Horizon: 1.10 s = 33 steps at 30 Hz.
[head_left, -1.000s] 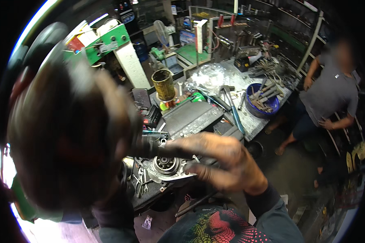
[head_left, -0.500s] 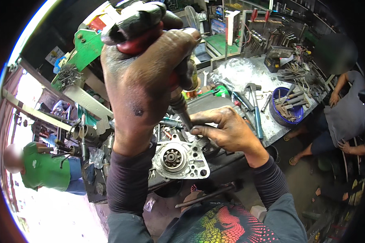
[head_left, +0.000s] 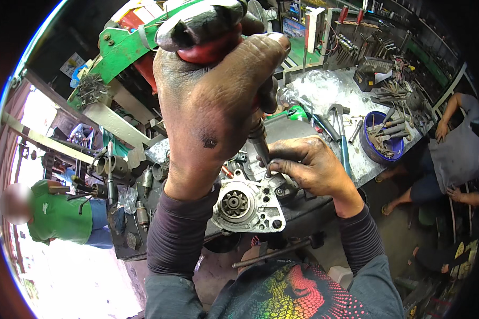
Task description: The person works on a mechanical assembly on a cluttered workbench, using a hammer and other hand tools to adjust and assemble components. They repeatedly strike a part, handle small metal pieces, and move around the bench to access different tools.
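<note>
In the head view, the left hand (head_left: 210,106) wraps firmly around a red-and-black power tool (head_left: 210,51), and the right hand (head_left: 311,167) pinches its shaft (head_left: 259,142) near the tip. The metal housing (head_left: 271,206) lies just beside that tip, its toothed gear (head_left: 234,203) exposed. Positioning looks nearly done; whether the tip is seated cannot be told, so work seems unfinished.

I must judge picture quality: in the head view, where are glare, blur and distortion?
Glare, head view: floor at lower left washed out to white, clear plastic shining. Blur, head view: far-left person's head blurred; left hand, right hand and gear fairly sharp. Distortion, head view: a bright strip bends along the upper-left rim.
</note>
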Tool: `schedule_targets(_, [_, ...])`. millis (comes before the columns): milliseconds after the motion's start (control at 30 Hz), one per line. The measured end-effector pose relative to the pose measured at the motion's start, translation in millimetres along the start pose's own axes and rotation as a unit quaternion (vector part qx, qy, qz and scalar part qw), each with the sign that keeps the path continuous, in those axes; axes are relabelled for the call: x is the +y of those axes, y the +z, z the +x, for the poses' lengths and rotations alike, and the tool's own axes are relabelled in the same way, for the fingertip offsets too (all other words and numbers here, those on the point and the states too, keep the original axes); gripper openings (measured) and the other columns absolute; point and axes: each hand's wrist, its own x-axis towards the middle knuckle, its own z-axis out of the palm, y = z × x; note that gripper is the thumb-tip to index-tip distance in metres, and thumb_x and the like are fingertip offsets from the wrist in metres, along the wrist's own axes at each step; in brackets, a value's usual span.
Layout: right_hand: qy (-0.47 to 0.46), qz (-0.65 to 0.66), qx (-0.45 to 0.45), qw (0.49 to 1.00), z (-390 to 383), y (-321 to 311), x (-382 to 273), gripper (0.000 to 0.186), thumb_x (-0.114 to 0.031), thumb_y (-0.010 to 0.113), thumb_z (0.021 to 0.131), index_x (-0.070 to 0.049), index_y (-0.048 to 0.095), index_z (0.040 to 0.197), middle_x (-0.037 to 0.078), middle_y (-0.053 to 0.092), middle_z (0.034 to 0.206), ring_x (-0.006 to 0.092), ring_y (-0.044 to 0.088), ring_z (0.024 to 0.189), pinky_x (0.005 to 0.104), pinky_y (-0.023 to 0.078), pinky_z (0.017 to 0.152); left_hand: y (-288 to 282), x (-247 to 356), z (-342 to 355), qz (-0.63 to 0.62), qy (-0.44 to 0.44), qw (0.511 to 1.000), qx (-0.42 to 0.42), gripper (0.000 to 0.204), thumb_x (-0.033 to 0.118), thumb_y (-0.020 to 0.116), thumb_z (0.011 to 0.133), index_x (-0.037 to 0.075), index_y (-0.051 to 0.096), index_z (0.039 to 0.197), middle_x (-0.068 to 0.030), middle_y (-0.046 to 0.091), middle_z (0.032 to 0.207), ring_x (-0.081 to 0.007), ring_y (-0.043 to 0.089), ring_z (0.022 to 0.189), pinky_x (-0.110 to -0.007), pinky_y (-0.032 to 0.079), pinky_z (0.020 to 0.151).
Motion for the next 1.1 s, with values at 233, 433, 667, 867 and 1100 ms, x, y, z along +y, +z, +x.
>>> schedule_targets(233, [-0.065,-0.024,0.002,0.998,-3,1,9,0.028,-0.019,0.075,0.088,-0.003,0.072,0.11,0.014,0.074,0.104,0.0325,0.071,0.096,0.0381,0.053,0.085,-7,-23,1,0.026,-0.003,1.0,0.014,0.02,0.006,0.073,0.089,-0.003,0.062,0.103,-0.0045,0.056,0.07,-0.0116,0.054,0.05,-0.026,0.044,0.048])
schedule_targets(433, [-0.084,-0.085,0.007,0.993,-4,3,17,0.028,-0.017,0.076,0.086,-0.005,0.073,0.111,0.017,0.073,0.103,0.0359,0.069,0.096,0.0397,0.053,0.083,-4,-28,0,0.151,0.002,0.988,-0.035,0.021,0.006,0.079,0.082,0.001,0.065,0.096,-0.0018,0.062,0.077,-0.0098,0.061,0.064,-0.025,0.048,0.059])
schedule_targets(667, [-0.04,-0.114,-0.041,0.992,-4,-8,8,0.029,-0.016,0.075,0.087,-0.005,0.072,0.114,0.017,0.073,0.108,0.0344,0.07,0.101,0.0395,0.053,0.091,-2,-28,16,-0.023,-0.105,0.982,-0.154,0.036,0.009,0.083,0.077,0.002,0.057,0.101,-0.0006,0.056,0.069,-0.0102,0.052,0.052,-0.027,0.041,0.047])
schedule_targets(867, [-0.005,0.102,0.039,0.994,-20,-67,52,0.032,-0.012,0.072,0.091,-0.004,0.071,0.122,0.011,0.073,0.116,0.0202,0.068,0.107,0.0347,0.053,0.096,11,-36,8,0.252,0.156,0.947,-0.127,0.033,0.007,0.079,0.083,0.001,0.054,0.104,-0.0039,0.056,0.075,-0.0106,0.053,0.053,-0.024,0.04,0.046])
schedule_targets(1100, [0.299,-0.309,0.378,0.82,-57,-160,283,0.049,-0.036,0.071,0.091,0.003,0.066,0.12,0.021,0.069,0.111,0.0292,0.067,0.1,0.0385,0.053,0.09,-6,-33,-3,-0.111,-0.134,0.985,-0.002,0.033,0.003,0.084,0.075,0.002,0.06,0.099,0.0019,0.059,0.068,-0.005,0.055,0.053,-0.022,0.045,0.047])
